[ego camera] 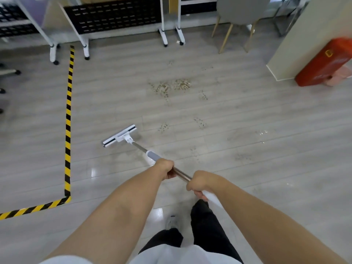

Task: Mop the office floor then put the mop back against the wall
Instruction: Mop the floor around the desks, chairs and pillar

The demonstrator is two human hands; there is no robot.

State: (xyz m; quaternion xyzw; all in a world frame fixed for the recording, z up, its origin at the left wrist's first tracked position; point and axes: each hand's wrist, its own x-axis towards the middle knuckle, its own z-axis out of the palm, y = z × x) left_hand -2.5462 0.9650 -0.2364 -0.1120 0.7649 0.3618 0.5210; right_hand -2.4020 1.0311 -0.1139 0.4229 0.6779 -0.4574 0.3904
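Note:
I hold a flat mop point(119, 135) with a white head and a metal pole; the head lies on the grey plank floor point(247, 119) ahead and to my left. My left hand point(166, 167) grips the pole just below its grey sleeve. My right hand point(200, 182) grips the white upper end of the pole, closer to my body. A patch of brownish crumbs point(171, 86) is scattered on the floor beyond the mop head, with smaller specks trailing toward me.
Yellow-black hazard tape point(68, 119) runs along the floor on the left and turns at a corner. Wheeled white desk frames point(85, 46) line the back. A grey chair point(236, 25) stands at back right, beside a wall corner point(297, 44) and a red box point(323, 63).

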